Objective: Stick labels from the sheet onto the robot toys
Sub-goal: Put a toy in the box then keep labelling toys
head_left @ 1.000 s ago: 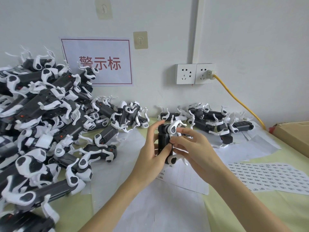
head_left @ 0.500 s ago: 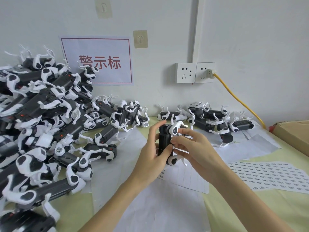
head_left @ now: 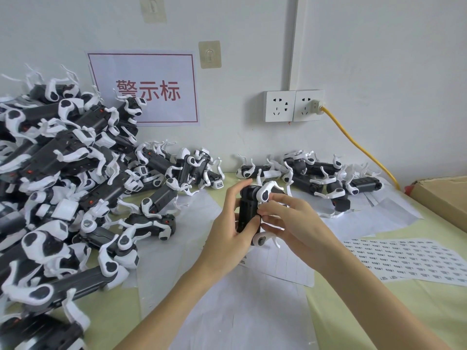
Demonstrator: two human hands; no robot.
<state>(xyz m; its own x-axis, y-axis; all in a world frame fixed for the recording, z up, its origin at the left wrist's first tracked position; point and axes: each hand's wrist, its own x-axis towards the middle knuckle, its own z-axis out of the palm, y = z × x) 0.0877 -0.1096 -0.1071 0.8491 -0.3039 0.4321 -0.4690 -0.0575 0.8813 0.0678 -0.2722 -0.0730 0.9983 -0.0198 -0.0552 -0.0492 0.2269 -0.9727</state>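
Left hand [head_left: 228,238] fingers curled round upright black-and-white robot toy [head_left: 249,210], thumb on its front. Right hand [head_left: 294,223] fingertips bunched, pressing against toy's side. Held above white paper [head_left: 227,299]; label sheet [head_left: 409,258] flat to right; heaped toys [head_left: 63,173] at left.

A black-bodied plastic robot toy with white legs [head_left: 249,210] stands upright above the pale green table [head_left: 394,311], gripped by the left hand [head_left: 228,238] — thumb on its front, fingers curled behind. The right hand [head_left: 293,221] pinches at its white side. A white sheet of small printed labels [head_left: 414,258] lies flat to the right — a heap of matching black-and-white toys [head_left: 58,183] fills the left.
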